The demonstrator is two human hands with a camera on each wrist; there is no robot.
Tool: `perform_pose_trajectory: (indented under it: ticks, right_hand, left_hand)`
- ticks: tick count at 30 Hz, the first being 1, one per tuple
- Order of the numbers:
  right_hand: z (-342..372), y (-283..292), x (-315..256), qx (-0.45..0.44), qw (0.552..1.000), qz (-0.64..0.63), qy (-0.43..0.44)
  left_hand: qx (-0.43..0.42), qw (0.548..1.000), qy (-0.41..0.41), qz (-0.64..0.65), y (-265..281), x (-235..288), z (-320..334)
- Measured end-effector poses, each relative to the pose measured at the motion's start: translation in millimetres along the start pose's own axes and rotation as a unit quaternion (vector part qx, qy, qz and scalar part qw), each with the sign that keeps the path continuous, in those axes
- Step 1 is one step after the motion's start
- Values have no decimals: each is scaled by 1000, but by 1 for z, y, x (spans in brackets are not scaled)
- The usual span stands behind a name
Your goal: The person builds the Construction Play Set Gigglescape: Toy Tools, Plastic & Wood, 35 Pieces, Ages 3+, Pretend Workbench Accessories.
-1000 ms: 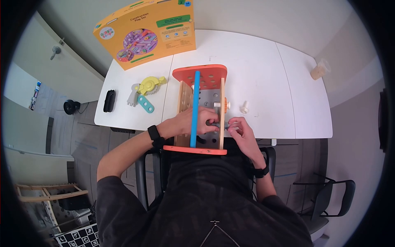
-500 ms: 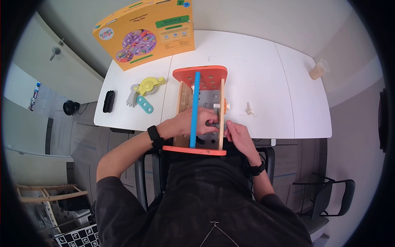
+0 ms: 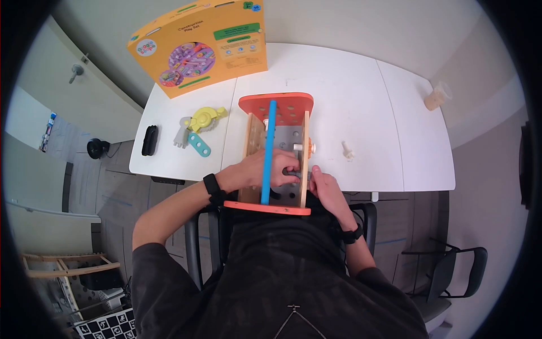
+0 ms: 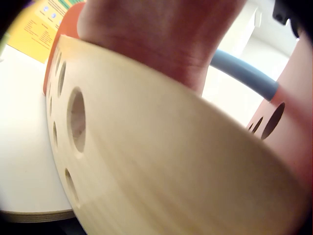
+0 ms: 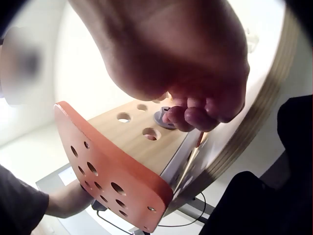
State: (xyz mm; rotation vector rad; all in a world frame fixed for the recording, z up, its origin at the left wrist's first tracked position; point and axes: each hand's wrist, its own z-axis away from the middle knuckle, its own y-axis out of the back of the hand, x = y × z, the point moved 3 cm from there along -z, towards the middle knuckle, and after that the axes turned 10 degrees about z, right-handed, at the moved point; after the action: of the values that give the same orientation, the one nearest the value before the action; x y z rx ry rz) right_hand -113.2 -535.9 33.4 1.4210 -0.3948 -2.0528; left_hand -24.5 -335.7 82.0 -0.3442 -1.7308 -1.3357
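Observation:
A toy toolbox with wooden sides, orange-red end panels [image 3: 276, 104] and a blue handle bar [image 3: 269, 152] stands at the table's front edge. My left hand [image 3: 274, 169] reaches under the bar into the box, its thumb and fingers curled about a grey part at the inner face of the right wooden side [image 5: 139, 132]. Outside that same side, my right hand [image 3: 329, 189] has its fingers curled at a round grey plastic piece [image 5: 162, 118] set against the wood. Above it, a white peg [image 3: 299, 147] runs through the side into an orange gear [image 3: 311, 148].
A cream toy screw [image 3: 348, 151] lies on the white table [image 3: 372, 113] right of the box. At left are a yellow and grey toy saw [image 3: 204, 118], a teal holed strip [image 3: 199, 144] and a black case [image 3: 149, 140]. A yellow carton [image 3: 226, 34] and plastic cup [image 3: 438, 96] stand farther back.
My right hand's fingers have drawn in and curled closer against the box's side. The cream toy screw has rolled a little to the right. My left hand stays inside the box.

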Motion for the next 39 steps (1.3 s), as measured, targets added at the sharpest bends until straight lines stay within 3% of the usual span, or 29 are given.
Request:
perform_pose_trajectory:
  ticks: [1,4,7,13,19,22,28,34,37,39]
  right_hand:
    - [5,2,-4,6,1000,16,-1]
    - [23,1,-21,155,979,17,134]
    - [19,-10,-17,185,964,49,183]
    - [3,-16,-23,142,987,25,70]
    - [0,-20,-19,231,951,143,145]
    - [-6,-30,-14,220,964,112,97]
    - [-6,-30,-17,218,962,130,98]
    - [4,-12,-26,130,985,96,62]
    - [15,-6,-28,22,999,-27,-14]
    - [21,-16,-26,1,984,-177,37]
  left_hand:
    - [0,1000,4,-1,0,1,0]
    - [0,1000,7,-4,1,2,-1]
    - [3,1000,5,-6,0,2,0]
    - [5,1000,3,-11,1,4,0]
    - [-5,1000,6,-15,1,1,-1]
    - [-9,1000,6,-11,4,6,0]
    - [5,999,-9,-41,7,11,4]
    - [30,995,-55,-77,3,6,6]
    - [24,997,-30,-65,5,5,7]
    - [16,998,-21,-64,6,8,8]
